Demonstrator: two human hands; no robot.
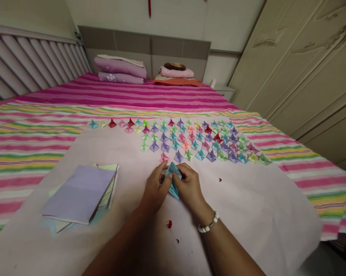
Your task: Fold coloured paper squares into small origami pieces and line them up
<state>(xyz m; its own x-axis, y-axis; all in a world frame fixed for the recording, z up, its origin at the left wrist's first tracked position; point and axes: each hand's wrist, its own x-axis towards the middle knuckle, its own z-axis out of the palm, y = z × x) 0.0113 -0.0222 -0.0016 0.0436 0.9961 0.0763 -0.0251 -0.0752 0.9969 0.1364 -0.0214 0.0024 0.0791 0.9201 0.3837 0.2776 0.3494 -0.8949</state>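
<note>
Teal paper piece [173, 180]: half-folded, held just over the pale sheet [247, 199], between both hands. Left hand [157, 188]: fingers pinched on its upper left edge. Right hand [190, 188]: fingers clamped on its right side.

Risk, as I judge it: uneven pinch pressure could skew or tear a crease. A careless forward nudge could scatter the folded pieces [190, 145], whose rows start just beyond the fingertips.

Containers: no box or tray shows. Folded pieces lie loose on the sheet; paper stack [81, 193] sits loose at left.
</note>
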